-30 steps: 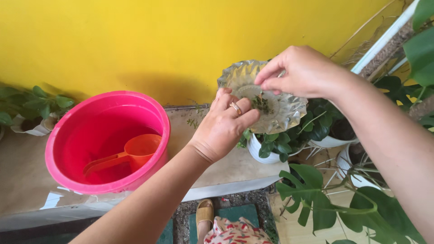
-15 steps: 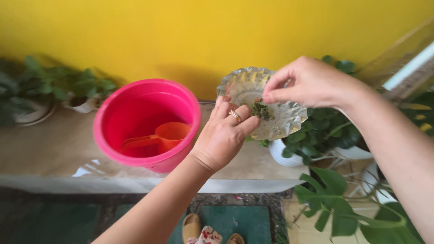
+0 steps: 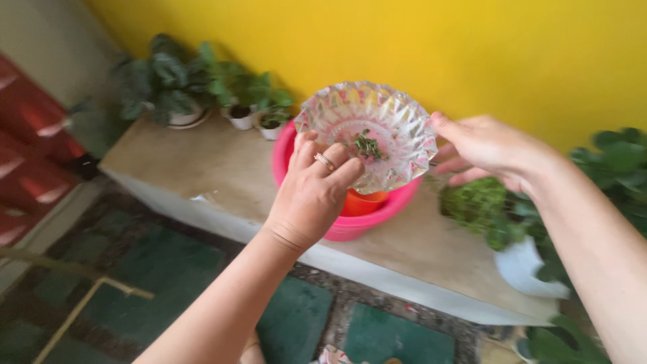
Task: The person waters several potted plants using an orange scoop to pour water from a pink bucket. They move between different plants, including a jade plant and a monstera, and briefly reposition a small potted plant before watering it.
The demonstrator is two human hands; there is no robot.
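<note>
My left hand (image 3: 313, 192), a ring on one finger, grips the near rim of a clear cut-glass bowl (image 3: 394, 125) and holds it tilted in the air. A small clump of green plant bits (image 3: 367, 145) lies inside the bowl. Behind and below the bowl stands a pink bucket (image 3: 350, 226) with an orange scoop (image 3: 362, 202) inside. My right hand (image 3: 488, 148) hovers just right of the bowl's rim with fingers spread, holding nothing that I can see.
The bucket stands on a beige ledge (image 3: 189, 162) against a yellow wall. White pots with green plants (image 3: 195, 84) line the far left. A leafy plant in a white pot (image 3: 526, 263) stands at the right. Green floor tiles (image 3: 168, 283) lie below.
The bowl has moved left and now hangs over the pink bucket. My right hand has left the plant bits and drawn back to the right of the rim. The view swung left.
</note>
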